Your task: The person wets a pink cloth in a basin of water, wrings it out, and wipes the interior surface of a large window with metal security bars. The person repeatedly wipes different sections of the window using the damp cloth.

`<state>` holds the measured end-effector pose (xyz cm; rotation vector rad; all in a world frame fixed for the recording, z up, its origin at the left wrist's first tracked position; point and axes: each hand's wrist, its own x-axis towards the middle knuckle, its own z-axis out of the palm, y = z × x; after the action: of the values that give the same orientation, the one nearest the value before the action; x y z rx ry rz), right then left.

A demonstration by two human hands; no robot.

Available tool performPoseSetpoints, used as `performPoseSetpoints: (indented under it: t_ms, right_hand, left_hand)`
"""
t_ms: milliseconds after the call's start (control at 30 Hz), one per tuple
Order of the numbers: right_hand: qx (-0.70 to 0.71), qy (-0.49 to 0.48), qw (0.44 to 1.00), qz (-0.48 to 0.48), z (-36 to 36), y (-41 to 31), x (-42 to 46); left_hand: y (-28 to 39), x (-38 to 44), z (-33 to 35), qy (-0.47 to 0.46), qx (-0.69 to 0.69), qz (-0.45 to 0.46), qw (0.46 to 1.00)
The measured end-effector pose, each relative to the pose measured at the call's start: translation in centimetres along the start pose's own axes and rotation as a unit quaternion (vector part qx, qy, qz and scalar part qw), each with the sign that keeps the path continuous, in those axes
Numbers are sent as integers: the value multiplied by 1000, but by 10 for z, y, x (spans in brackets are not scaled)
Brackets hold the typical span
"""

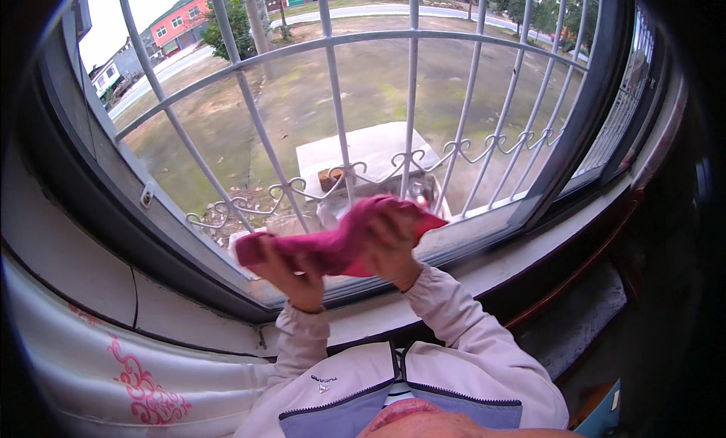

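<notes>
A crumpled magenta cloth [334, 245] is stretched between my two hands in front of a barred window. My left hand [292, 276] grips its left end, fingers curled over the fabric. Bunched over the cloth's right part is my right hand [391, 251], somewhat blurred. A redder pointed corner sticks out beyond my right fingers. Behind the cloth are the white metal window bars [334, 86] with heart-shaped scrolls along their lower part. Whether the cloth touches the bars or the glass, I cannot tell.
The dark window frame [102, 182] curves around the opening, above a pale sill [363, 327]. A white curtain [74, 370] with a red pattern hangs at lower left. Outside, a brown block [330, 179] rests on a pale slab [374, 146]. Dark furniture [584, 313] stands at right.
</notes>
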<state>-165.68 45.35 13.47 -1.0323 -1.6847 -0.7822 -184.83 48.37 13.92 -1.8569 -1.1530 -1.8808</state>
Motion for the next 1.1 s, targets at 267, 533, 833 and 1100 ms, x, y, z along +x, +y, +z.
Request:
performPoseSetpoints:
  t_ms: [267, 533, 833, 1100]
  right_hand:
    - [113, -82, 979, -151, 21, -50, 52]
    - [-93, 124, 986, 58, -37, 79, -10]
    - [-142, 172, 971, 82, -77, 117, 26]
    - [-38, 52, 994, -87, -34, 18, 108]
  left_hand:
    - [-14, 29, -26, 69, 20, -26, 997]
    - [69, 22, 31, -143, -124, 110, 976]
    - [138, 52, 65, -209, -196, 189, 939]
    - [21, 56, 5, -3, 25, 83, 996]
